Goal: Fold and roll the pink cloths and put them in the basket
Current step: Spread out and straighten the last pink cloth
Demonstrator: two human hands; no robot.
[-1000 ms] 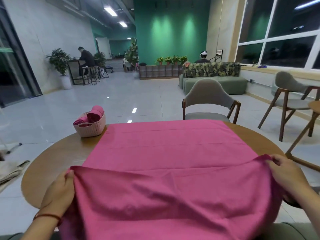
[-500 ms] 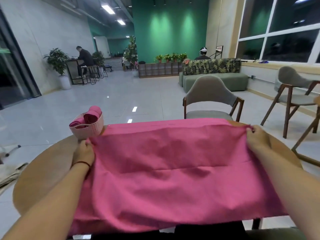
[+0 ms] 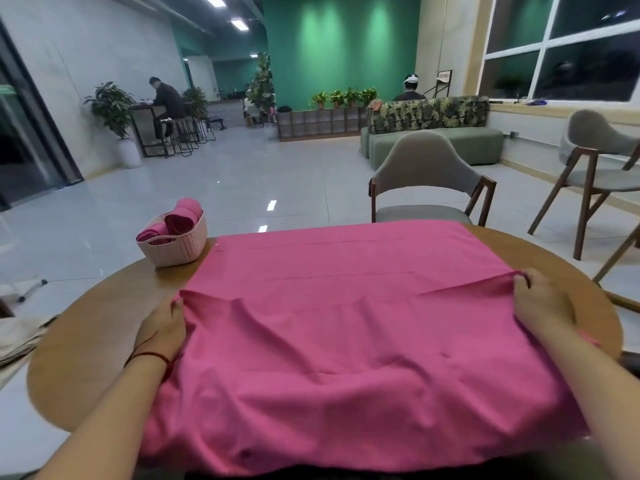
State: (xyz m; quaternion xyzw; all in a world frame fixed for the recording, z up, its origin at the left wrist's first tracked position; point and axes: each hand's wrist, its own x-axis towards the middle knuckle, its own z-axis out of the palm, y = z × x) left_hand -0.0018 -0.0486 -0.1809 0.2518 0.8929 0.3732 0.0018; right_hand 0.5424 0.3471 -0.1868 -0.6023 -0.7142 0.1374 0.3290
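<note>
A large pink cloth (image 3: 346, 323) lies spread over the round wooden table (image 3: 97, 341), its near part hanging off the front edge. My left hand (image 3: 162, 327) pinches the cloth's left edge and my right hand (image 3: 540, 306) pinches its right edge, both about midway down the cloth. A raised fold runs between my hands. A pale pink woven basket (image 3: 175, 242) stands at the table's far left, holding rolled pink cloths (image 3: 181, 216).
A grey chair (image 3: 426, 181) stands just beyond the table's far edge. More chairs (image 3: 595, 168) stand to the right. Beige fabric (image 3: 20, 334) lies off the table's left side. People sit far back in the room.
My hands carried the cloth's near edge forward to the far side, then drew back toward me. They now pinch the cloth's sides midway down.
</note>
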